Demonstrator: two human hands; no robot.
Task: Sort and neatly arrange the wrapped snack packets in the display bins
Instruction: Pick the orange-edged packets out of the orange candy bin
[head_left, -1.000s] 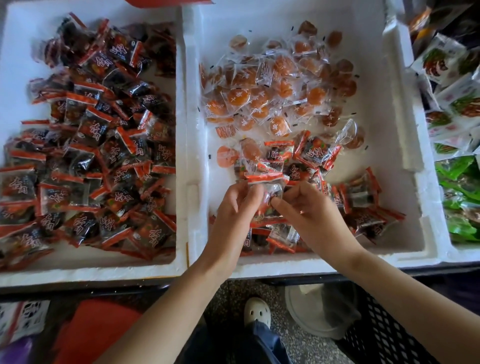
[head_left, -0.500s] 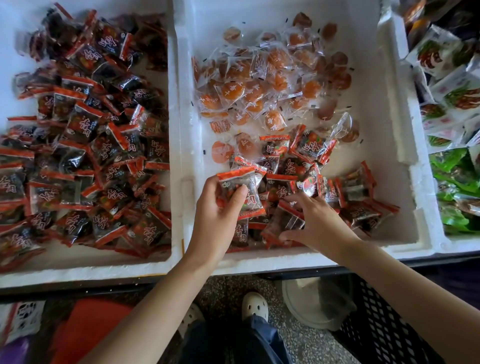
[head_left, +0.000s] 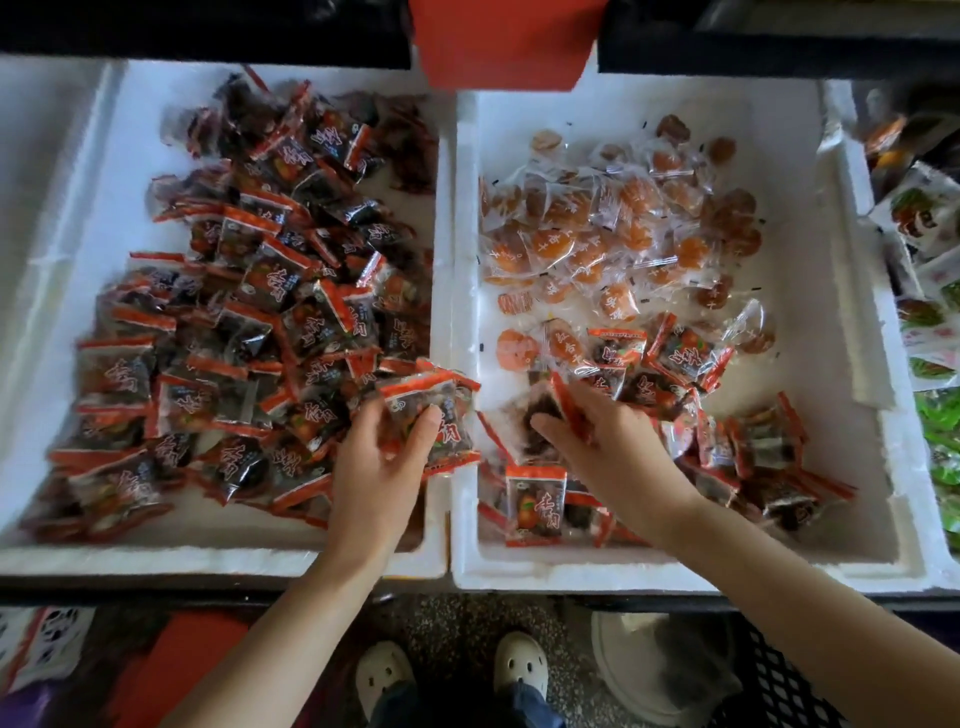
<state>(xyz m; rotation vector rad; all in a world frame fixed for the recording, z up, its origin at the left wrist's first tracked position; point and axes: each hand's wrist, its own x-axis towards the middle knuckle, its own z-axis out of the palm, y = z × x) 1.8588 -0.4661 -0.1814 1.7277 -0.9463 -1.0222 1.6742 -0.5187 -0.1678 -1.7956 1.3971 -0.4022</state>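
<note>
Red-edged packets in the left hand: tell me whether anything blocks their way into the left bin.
Nothing visible does. The left hand holds the red-edged packets over the right rim of the left bin; beyond lies only the pile of like packets. The right hand grips a packet in the right bin, off that path.

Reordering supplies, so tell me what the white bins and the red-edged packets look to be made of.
The bins look like expanded foam, probably polystyrene: matte white, thick walls, rough chipped edges. The packets seem wrapped in thin glossy plastic film, clear with printed red ends: it crinkles, glints, and shows the dark contents.
</note>
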